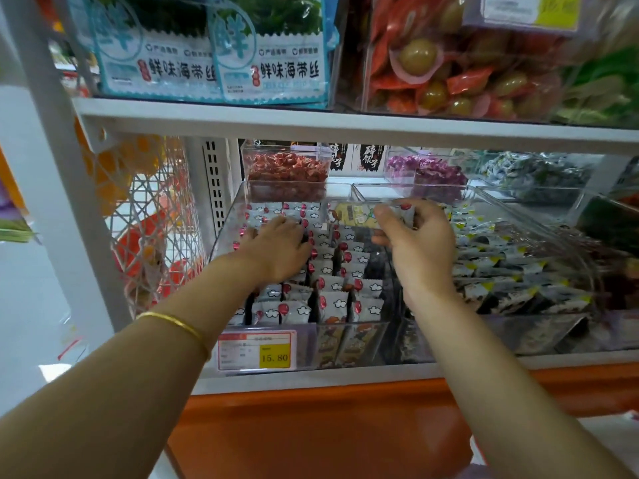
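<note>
Where the clear bin [228, 223] stands against the shelf post, a net bag [148, 216] hangs to the bin's left, its orange contents blurred behind the mesh. Below and left of the bin's front, a gold bangle [176, 323] circles the forearm. The left hand [276, 247] lies palm down inside the bin on the white packets [332, 281] printed with red balloons and clouds. Its grip is spread flat over their tops, and the fingertips sink between packets and are hard to make out. On the bin's front wall a price tag [257, 350] reads 15.80; its smaller print is illegible. Above the bin, on the upper shelf, seaweed bags [214, 63] read 鲜味海带丝, their tops cut off by the frame. Over the bin's far right corner the right hand [418, 243] holds a yellow packet [356, 214], the grip pinching it between thumb and curled fingers; its print is too blurred to read. Right of the bin, dark packets [501, 271] with yellow corners lie in rows, their writing unreadable.
</note>
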`<state>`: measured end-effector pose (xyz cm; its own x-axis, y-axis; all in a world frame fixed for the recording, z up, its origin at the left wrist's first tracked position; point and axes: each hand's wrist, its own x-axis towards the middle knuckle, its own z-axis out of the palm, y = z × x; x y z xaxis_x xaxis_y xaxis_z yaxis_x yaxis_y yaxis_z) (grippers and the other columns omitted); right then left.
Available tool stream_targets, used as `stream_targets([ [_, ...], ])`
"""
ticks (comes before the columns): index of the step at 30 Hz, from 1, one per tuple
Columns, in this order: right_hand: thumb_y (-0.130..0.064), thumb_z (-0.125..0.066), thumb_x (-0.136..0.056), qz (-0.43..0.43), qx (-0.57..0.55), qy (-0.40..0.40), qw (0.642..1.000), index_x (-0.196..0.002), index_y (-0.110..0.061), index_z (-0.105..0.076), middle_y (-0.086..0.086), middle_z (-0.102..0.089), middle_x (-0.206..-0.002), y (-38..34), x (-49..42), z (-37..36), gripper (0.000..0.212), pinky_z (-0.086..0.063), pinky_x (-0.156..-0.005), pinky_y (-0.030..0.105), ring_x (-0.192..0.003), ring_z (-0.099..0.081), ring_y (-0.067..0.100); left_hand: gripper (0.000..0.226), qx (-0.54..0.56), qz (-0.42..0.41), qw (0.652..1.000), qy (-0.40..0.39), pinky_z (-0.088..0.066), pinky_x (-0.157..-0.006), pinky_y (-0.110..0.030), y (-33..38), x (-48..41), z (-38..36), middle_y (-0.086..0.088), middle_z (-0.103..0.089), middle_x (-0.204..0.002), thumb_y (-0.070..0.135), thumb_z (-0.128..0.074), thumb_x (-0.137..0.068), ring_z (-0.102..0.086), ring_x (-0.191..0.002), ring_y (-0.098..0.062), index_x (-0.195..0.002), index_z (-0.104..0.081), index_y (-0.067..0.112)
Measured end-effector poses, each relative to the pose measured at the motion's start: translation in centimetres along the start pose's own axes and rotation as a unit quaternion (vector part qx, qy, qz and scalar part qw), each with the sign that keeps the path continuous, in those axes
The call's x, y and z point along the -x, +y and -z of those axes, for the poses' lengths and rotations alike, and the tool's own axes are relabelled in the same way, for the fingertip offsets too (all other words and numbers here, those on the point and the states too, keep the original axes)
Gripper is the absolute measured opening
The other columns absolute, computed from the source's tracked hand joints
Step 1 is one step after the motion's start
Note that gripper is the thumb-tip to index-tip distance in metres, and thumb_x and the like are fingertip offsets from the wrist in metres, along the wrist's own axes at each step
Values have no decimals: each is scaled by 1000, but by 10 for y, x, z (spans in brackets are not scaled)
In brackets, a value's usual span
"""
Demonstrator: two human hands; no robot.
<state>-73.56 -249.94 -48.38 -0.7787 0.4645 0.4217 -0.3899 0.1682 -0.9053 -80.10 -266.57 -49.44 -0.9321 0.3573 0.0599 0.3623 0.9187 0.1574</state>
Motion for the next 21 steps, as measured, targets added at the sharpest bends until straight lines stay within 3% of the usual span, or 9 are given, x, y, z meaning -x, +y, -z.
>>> stream_targets([
  [2,-17,-65,-87,15,19,-9,1000,-88,-19,-56,-6,-58,-80,1,0,0,9,-54,-56,18,-50,-61,1,51,-66,3,997,-49,-7,-111,-61,-2,-8,-4,-6,-29,-149,42,-16,-99,-6,-144,-20,-127,-43,9],
  [4,-18,-65,-87,24,40,-10,999,-97,-7,-57,0,-60,-81,0,1,0,17,-58,-64,34,-55,-64,4,55,-102,2,992,-69,-4,-111,-61,-3,-11,-7,-5,-21,-153,44,-11,-99,3,-145,-19,-134,-38,11],
  [7,-19,-66,-86,48,84,-17,995,-99,-9,-55,12,-61,-90,-2,0,0,21,-52,-74,54,-77,-66,31,58,-78,10,995,-65,1,-110,-60,-1,-4,-7,-3,-16,-156,44,-8,-99,5,-145,-17,-139,-36,14],
  [10,-18,-68,-84,87,113,-36,989,-105,-7,-53,14,-61,-99,-6,-4,-7,27,-51,-79,50,-88,-62,34,54,-40,-4,998,-45,3,-109,-59,2,11,-6,-1,-22,-155,40,-10,-100,0,-144,-15,-139,-39,16],
  [12,-17,-67,-84,118,142,-57,981,-108,-3,-53,12,-60,-98,-7,-9,-17,31,-50,-80,37,-88,-61,30,52,-13,-14,999,-27,1,-111,-61,2,22,-7,-1,-31,-151,39,-12,-100,-5,-144,-14,-130,-48,16],
  [14,-16,-66,-85,151,182,-91,967,-106,-1,-53,9,-56,-91,-6,-16,-33,29,-37,-65,23,-81,-54,25,51,-6,-16,1000,-15,-1,-111,-61,2,31,-8,0,-31,-151,38,-14,-100,-8,-144,-14,-132,-46,15],
  [17,-12,-64,-86,159,235,-158,946,-99,-3,-52,8,-52,-85,-2,-30,-57,20,-31,-56,19,-77,-47,15,50,-22,-17,1000,-3,-1,-113,-57,4,40,-9,0,-24,-154,36,-16,-100,-7,-144,-14,-142,-33,15],
  [21,-16,-69,-81,169,336,-259,889,-98,-9,-57,8,-55,-99,13,-43,-83,22,-31,-62,24,-84,-48,15,51,2,-11,1000,0,4,-113,-52,6,43,-8,2,-12,-158,35,-17,-100,-1,-145,-12,-148,-22,18],
])
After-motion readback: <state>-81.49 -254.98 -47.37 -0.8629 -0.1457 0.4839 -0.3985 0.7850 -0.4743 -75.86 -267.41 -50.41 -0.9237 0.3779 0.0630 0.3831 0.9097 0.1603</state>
